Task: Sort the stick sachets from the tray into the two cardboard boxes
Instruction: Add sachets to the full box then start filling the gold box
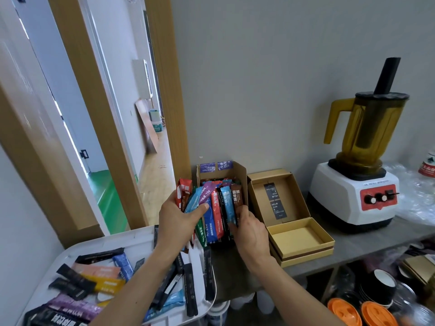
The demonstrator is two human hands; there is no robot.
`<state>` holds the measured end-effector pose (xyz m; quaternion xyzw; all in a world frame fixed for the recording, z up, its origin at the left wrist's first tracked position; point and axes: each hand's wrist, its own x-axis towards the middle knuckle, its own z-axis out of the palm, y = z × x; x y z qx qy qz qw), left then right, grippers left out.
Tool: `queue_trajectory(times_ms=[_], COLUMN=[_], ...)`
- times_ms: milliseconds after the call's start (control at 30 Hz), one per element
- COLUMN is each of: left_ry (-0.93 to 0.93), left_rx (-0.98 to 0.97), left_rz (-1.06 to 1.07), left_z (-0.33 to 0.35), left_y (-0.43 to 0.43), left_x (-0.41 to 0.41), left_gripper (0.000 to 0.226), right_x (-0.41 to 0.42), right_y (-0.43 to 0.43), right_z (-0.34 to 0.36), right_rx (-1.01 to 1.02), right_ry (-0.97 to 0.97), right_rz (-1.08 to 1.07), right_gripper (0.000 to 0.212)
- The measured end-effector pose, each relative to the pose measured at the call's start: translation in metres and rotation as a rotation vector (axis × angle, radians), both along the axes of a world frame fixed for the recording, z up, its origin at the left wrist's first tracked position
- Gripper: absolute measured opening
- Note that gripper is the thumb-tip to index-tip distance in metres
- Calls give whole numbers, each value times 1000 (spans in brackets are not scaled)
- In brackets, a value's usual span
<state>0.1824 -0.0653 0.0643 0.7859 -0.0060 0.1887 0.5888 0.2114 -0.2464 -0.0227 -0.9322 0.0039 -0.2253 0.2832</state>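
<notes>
Two cardboard boxes, tall box at 12 o'clock of hands, flat open box at 3 o'clock, one white tray at 7 o'clock with over a dozen loose stick sachets, fanned bundle of at least eight gripped in left hand, right hand pinching its right edge, fingers curled.

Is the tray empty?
No, lots of sachets lie in the tray.

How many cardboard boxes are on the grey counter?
2. The tall box, holding stick sachets, stands by the door frame. The flat open box lies right of it, beside the blender. None seems hidden.
</notes>
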Motion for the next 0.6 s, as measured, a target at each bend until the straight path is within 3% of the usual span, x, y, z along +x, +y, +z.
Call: queue_trajectory(times_ms=[233,367,433,600], left_ry=[22,27,38,120], left_rx=[11,8,-19,-104], left_rz=[8,8,-6,-96], left_z=[-6,-6,-6,-8], left_y=[4,5,4,3], left_x=[-1,0,0,0], left_gripper=[53,55,53,42], right_x=[-8,-11,-15,-23], right_y=[4,10,17,19], right_z=[-1,1,5,46], right_rx=[-98,-38,118,922], right_ry=[-13,-69,-42,17], right_rz=[-10,106,155,329], right_gripper=[40,32,25,30])
